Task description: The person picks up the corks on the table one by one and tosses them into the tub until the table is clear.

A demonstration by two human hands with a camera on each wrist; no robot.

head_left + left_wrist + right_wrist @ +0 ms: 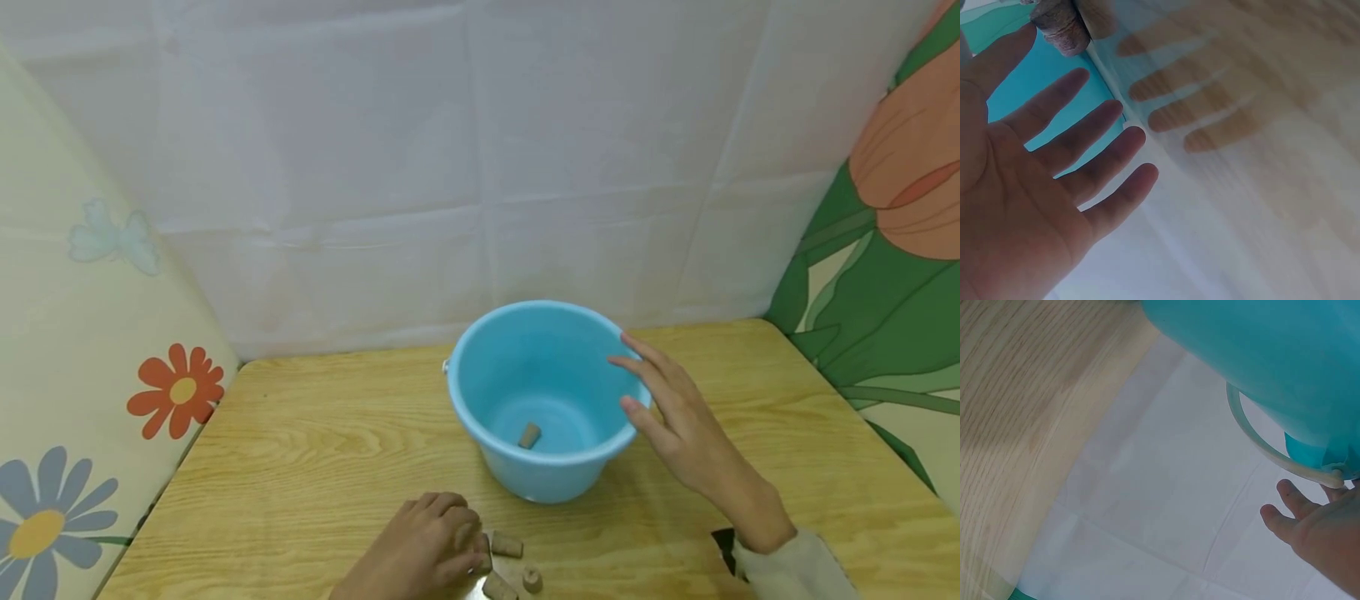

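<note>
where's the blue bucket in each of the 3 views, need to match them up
Head: lower half, just right of centre, upright beside the right hand; blue bucket.
Left wrist: upper left, partly hidden behind the left hand; only part of the bucket shows.
Right wrist: upper right, cut off by the frame; bucket.
Shared landmark: the wooden table, at left in the right wrist view and reflecting the hand in the left wrist view.
</note>
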